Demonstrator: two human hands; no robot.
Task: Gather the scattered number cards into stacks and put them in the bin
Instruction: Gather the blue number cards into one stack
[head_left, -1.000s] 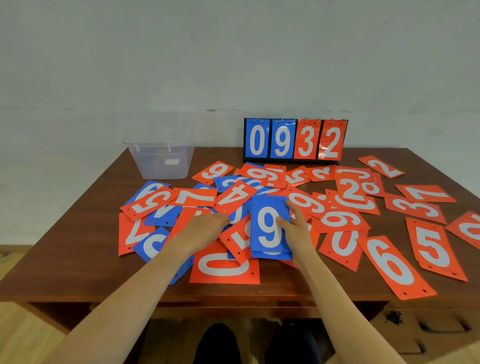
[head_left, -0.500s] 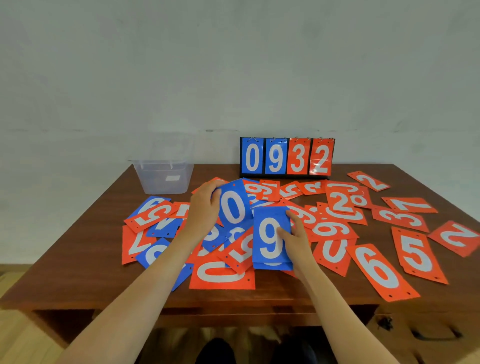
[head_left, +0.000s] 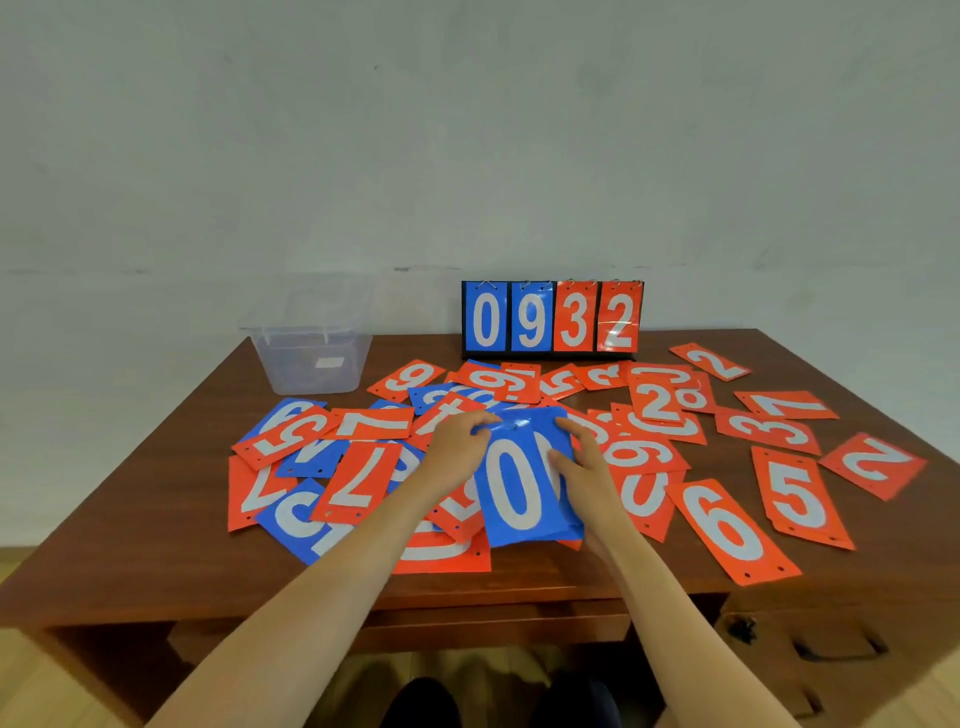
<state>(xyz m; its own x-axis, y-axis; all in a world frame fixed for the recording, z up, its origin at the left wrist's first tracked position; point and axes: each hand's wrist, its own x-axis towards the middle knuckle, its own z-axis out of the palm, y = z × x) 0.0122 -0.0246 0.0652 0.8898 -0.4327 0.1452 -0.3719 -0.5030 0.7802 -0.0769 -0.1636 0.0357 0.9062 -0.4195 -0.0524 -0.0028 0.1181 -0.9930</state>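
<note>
Table (head_left: 130, 545), left hand (head_left: 457, 449) and right hand (head_left: 584, 467) around blue stack (head_left: 519, 499)

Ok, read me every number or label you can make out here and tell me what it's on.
"0932": flip scoreboard, blue 0 and 9, red 3 and 2.
"0": top blue card, held by the left hand and right hand.
"7": left red card.
"6": front-right red card.
"5": right red card.
"2": back-right red card.
Label on the clear bin: too small to read.
</note>
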